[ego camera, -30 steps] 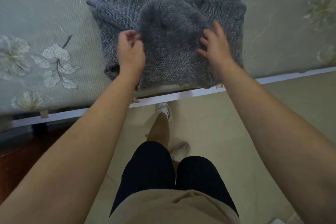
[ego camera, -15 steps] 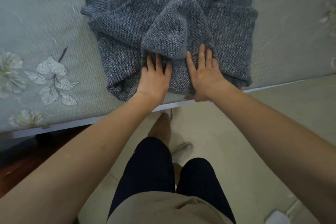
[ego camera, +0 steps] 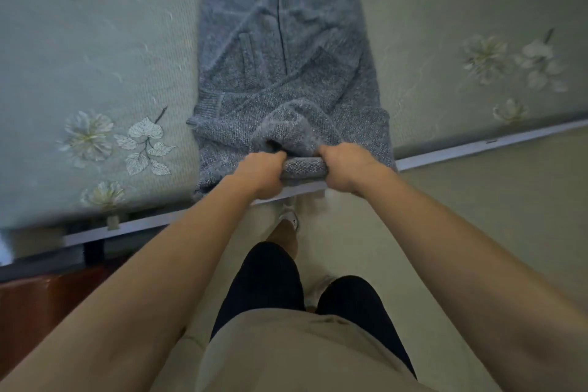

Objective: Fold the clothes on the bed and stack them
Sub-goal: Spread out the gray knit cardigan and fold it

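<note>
Grey knitted sweater [ego camera: 286, 73] — pale green floral bedcover [ego camera: 95, 57].

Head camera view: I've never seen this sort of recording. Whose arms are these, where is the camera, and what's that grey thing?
No machine here: a person wears one camera on the head, looking forward and down, so you see their own bare arms. In front lies a pale green flowered bed cover. On it rests a grey knitted sweater, partly folded, sleeves laid across. The left hand and the right hand both grip its near edge, bunched at the bedside.
</note>
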The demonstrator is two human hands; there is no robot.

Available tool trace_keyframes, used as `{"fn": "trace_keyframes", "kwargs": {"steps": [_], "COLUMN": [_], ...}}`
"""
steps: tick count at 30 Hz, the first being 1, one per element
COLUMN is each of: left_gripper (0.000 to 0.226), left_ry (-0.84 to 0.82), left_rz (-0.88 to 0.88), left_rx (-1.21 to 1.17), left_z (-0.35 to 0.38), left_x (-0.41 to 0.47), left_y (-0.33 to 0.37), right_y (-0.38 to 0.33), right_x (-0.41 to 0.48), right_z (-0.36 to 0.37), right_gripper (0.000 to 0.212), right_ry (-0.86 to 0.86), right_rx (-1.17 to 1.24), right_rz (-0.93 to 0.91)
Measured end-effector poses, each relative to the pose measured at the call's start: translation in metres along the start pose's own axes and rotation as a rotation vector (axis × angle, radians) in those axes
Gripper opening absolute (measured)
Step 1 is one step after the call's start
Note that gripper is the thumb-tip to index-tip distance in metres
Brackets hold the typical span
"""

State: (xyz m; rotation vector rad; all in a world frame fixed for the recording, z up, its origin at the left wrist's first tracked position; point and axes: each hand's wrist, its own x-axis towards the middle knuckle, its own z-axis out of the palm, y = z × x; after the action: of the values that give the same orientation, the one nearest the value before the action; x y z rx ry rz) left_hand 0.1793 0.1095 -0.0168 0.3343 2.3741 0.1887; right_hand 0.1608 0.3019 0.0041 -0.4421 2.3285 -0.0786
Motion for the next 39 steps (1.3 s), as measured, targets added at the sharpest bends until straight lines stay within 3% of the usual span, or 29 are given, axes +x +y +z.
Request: {"fn": "trace_keyframes", "kwargs": {"steps": [5, 11, 14, 17, 24, 27, 33, 39], "left_gripper": [0.030, 0.027, 0.026, 0.022, 0.032, 0.021, 0.029, 0.041], "left_ry": [-0.105, 0.027, 0.056, 0.106, 0.231, 0.252, 0.366, 0.652], "left_rz": [-0.002, -0.031, -0.077, -0.055, -0.123, -0.185, -0.272, -0.306], "left_rx": [-0.122, -0.236, -0.296, -0.296, -0.066, 0.005, 0.101, 0.069], "left_z": [0.040, 0.032, -0.006, -0.064, -0.180, -0.199, -0.172, -0.105], "left_x": [-0.068, -0.078, -0.063, -0.029, 0.113, 0.182, 0.283, 0.321], "left_y": [0.011, 0.000, -0.019, -0.048, -0.106, -0.130, -0.163, -0.185], "right_y": [-0.012, -0.010, 0.004, 0.018, 0.050, 0.064, 0.091, 0.106], "right_x": [-0.067, -0.076, -0.058, -0.021, 0.135, 0.209, 0.307, 0.345], "right_z": [0.032, 0.018, -0.022, -0.074, -0.171, -0.189, -0.150, -0.087], "right_gripper": [0.032, 0.045, 0.037, 0.026, 0.043, 0.046, 0.037, 0.044], "right_ry": [-0.137, 0.020, 0.015, 0.073, 0.221, 0.311, 0.542, 0.771], "right_rx": [0.115, -0.003, 0.011, 0.028, -0.036, -0.078, -0.023, 0.021], "right_rz": [-0.043, -0.022, 0.028, 0.064, 0.140, 0.175, 0.292, 0.419]}}
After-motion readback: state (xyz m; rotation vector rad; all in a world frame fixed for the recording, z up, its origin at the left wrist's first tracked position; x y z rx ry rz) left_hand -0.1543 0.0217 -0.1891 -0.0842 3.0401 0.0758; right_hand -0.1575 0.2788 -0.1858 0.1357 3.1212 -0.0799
